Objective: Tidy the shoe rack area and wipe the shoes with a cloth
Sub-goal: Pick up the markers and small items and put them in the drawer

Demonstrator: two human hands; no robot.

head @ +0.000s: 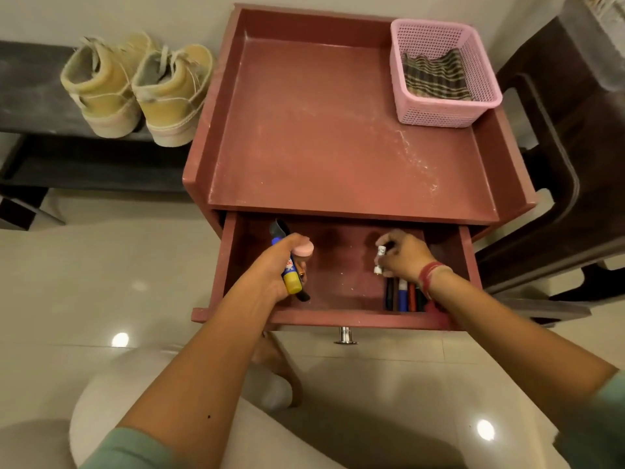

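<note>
The person is crouching in front of a small reddish-brown wooden cabinet (304, 130) with its drawer (338, 319) pulled open. The left hand (277, 265) is hanging over the drawer's left side. Its fingers are curling tight around a bunch of little things: a blue and yellow tube (291, 269), a round pink piece (302, 248) and something black that is hard to make out. The right hand (404, 253) is reaching into the right side. Its fingertips are pinching a small white stick-shaped thing (379, 255) just above a row of pens (402, 296) lying in the front right corner.

So the tidying seems to be under way, with small things being sorted in the drawer. The wiping looks not yet begun. The striped green and brown cloth (436, 76) is lying inside the pink plastic basket (439, 113) at the back right of the cabinet's top, and no hand is touching it. The pair of yellow high-top shoes (169, 93) is sitting on the dark low shelf (30, 96) to the left, looking a bit grubby. The cabinet's top is showing white dusty marks too.
</note>
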